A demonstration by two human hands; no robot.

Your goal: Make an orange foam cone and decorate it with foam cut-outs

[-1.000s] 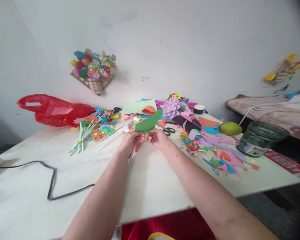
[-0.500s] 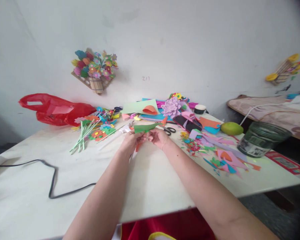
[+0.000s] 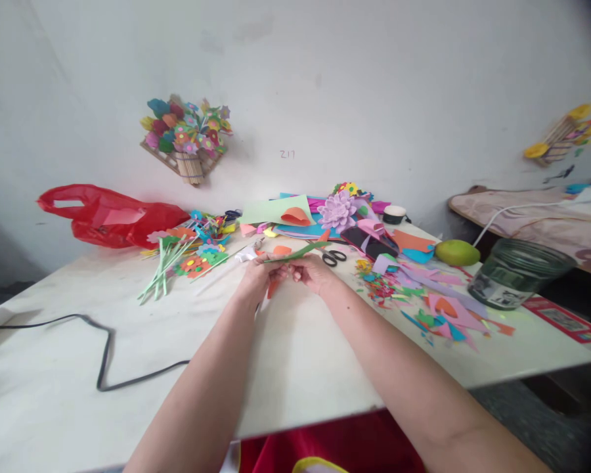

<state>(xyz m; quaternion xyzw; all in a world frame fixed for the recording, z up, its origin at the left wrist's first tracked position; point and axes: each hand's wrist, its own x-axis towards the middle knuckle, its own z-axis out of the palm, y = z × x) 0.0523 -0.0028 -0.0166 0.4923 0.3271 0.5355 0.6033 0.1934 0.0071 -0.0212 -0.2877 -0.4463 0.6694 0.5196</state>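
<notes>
Over the middle of the table, a thin green sheet piece is pinched between both hands, seen nearly edge-on. My left hand is closed on its left end. My right hand grips its near edge, fingertips close to those of the left. Orange pieces show just behind the green one and below the fingers. Black-handled scissors lie right of my right hand. A white glue gun rests beyond my left hand, partly hidden.
Green-stemmed foam flowers and a red plastic bag are at left. Colourful scraps, a phone, a green fruit and a glass jar stand right. A black cable crosses the left side.
The green piece has tilted from showing its broad face to nearly edge-on, uncovering an orange piece behind it. Both hands stay in about the same place.
</notes>
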